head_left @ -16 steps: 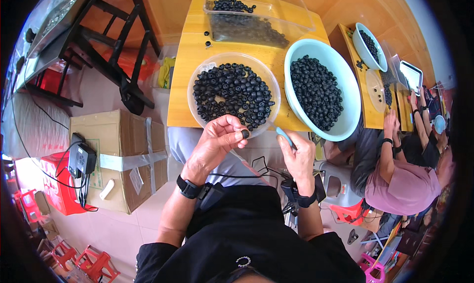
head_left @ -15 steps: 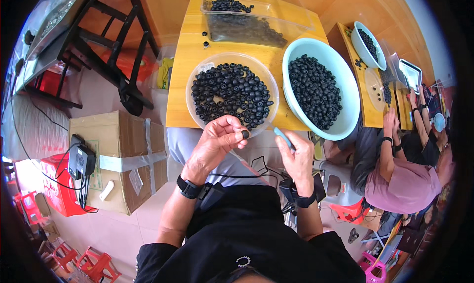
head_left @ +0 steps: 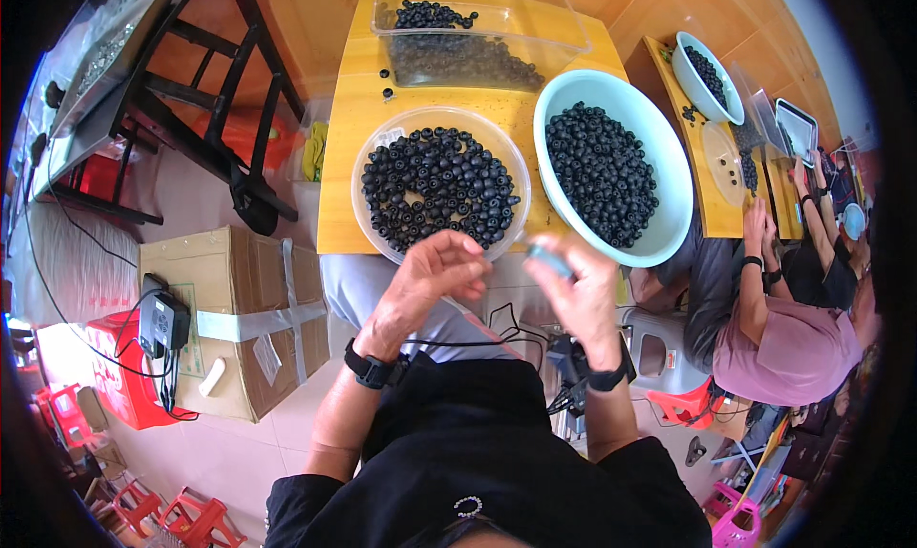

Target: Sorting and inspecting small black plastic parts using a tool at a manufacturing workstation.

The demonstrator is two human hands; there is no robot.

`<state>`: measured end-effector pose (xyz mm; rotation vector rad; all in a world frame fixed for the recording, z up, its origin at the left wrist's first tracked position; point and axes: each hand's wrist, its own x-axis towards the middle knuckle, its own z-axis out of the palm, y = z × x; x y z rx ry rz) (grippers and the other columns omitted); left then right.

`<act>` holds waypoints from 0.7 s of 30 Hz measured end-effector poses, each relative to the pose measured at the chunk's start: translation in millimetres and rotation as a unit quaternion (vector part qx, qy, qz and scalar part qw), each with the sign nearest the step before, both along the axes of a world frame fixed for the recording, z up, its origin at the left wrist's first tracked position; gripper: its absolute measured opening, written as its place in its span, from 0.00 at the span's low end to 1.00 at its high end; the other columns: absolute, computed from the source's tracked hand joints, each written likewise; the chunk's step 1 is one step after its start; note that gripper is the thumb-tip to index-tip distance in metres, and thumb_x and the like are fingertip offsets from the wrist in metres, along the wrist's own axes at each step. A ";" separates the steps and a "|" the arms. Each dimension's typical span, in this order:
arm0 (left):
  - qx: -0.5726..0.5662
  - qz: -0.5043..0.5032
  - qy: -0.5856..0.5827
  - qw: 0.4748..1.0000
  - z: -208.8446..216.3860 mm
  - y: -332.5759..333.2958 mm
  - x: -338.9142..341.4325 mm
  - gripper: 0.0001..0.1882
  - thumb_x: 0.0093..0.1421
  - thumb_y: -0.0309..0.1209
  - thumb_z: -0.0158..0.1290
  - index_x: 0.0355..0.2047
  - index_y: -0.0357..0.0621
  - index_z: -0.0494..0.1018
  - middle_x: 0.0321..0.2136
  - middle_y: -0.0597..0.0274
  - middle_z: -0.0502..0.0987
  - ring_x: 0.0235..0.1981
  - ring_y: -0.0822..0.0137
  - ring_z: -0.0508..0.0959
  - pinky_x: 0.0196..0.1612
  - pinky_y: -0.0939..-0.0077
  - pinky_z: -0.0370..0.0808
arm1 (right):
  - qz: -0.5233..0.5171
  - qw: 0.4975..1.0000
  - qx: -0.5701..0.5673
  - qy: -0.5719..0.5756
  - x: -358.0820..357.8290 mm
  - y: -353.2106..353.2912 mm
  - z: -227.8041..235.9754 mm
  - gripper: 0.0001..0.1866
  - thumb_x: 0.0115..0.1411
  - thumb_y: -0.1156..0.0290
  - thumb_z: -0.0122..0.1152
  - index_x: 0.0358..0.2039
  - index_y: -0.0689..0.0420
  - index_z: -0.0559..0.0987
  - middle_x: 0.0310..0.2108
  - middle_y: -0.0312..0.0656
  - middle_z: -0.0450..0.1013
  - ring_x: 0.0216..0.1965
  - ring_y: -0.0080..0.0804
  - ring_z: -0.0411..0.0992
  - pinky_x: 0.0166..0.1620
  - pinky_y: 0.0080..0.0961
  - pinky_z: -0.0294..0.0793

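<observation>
Over the near rim of a clear round tray [head_left: 523, 180] full of black round bead-like pieces [head_left: 439, 190], my left hand [head_left: 430, 282] is raised with curled fingers. Its fingertips are blurred, and no piece shows between them. My right hand [head_left: 581, 290] is closed around a small tool with a light-blue handle [head_left: 551, 261]; motion smears it, and its working end cannot be made out. That hand is just right of the tray and in front of a pale blue basin [head_left: 680, 180] heaped with similar black pieces [head_left: 602, 171].
A clear rectangular bin [head_left: 544, 18] holding black pieces stands at the back of the yellow table [head_left: 349, 156], with two loose pieces beside it. A taped carton [head_left: 220, 280] is at my left. Co-workers sit to the right, one in a pink shirt [head_left: 788, 347].
My right hand has turned and lifted slightly with the blue-handled tool. The black piece seen in my left fingertips no longer shows. The whole view has shifted slightly.
</observation>
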<state>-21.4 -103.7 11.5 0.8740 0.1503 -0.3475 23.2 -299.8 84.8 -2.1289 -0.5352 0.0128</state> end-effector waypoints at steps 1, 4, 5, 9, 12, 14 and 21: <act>0.077 0.029 -0.023 0.996 -1.9 1.6 5.6 0.12 0.58 0.25 0.56 0.42 0.40 0.69 0.34 0.60 0.77 0.31 0.73 0.78 0.34 0.81 0.77 | -0.021 0.997 -0.035 -0.070 15.4 -9.7 1.3 0.10 0.52 0.74 0.66 0.36 0.60 0.79 0.24 0.39 0.71 0.24 0.25 0.70 0.28 0.22 0.68; 0.204 0.071 -0.046 0.975 -12.5 6.3 22.9 0.09 0.57 0.22 0.54 0.40 0.36 0.72 0.33 0.60 0.77 0.30 0.73 0.78 0.34 0.80 0.77 | -0.123 0.979 0.013 -0.164 50.1 -19.2 0.4 0.14 0.51 0.79 0.64 0.40 0.61 0.79 0.27 0.44 0.73 0.27 0.31 0.72 0.32 0.25 0.71; 0.271 0.092 -0.068 0.956 -15.4 7.3 27.3 0.10 0.56 0.21 0.54 0.39 0.35 0.73 0.33 0.60 0.77 0.29 0.73 0.78 0.34 0.80 0.77 | -0.145 0.975 0.005 -0.171 56.3 -22.5 -0.4 0.14 0.52 0.81 0.63 0.41 0.61 0.78 0.28 0.45 0.73 0.28 0.33 0.73 0.33 0.25 0.71; 0.506 0.135 -0.142 0.840 -21.3 -2.3 43.1 0.11 0.50 0.18 0.56 0.36 0.33 0.76 0.27 0.58 0.78 0.26 0.72 0.78 0.32 0.78 0.76 | -0.165 0.963 -0.027 -0.212 59.1 -39.2 -21.4 0.14 0.52 0.81 0.61 0.41 0.61 0.78 0.30 0.46 0.74 0.30 0.39 0.75 0.35 0.29 0.72; 0.612 0.118 -0.191 0.758 -26.3 -11.6 45.7 0.13 0.46 0.21 0.59 0.35 0.38 0.77 0.25 0.54 0.75 0.24 0.62 0.77 0.31 0.71 0.74 | -0.208 0.956 -0.068 -0.193 48.5 -47.1 -29.8 0.10 0.53 0.79 0.61 0.38 0.59 0.79 0.28 0.45 0.73 0.27 0.41 0.74 0.32 0.31 0.70; 0.637 0.104 -0.215 0.733 -25.6 -14.9 46.8 0.12 0.45 0.21 0.60 0.34 0.38 0.77 0.25 0.55 0.74 0.24 0.60 0.77 0.31 0.69 0.74 | -0.230 0.953 -0.074 -0.182 46.8 -49.6 -33.0 0.09 0.53 0.78 0.62 0.36 0.58 0.79 0.27 0.44 0.72 0.25 0.41 0.73 0.29 0.32 0.69; 0.658 0.067 -0.195 0.725 -17.3 -18.3 48.7 0.08 0.47 0.22 0.58 0.29 0.38 0.72 0.30 0.52 0.72 0.29 0.53 0.76 0.34 0.61 0.72 | -0.254 0.948 -0.084 -0.173 50.2 -51.9 -34.7 0.08 0.53 0.76 0.63 0.35 0.57 0.79 0.26 0.44 0.73 0.25 0.43 0.73 0.30 0.33 0.70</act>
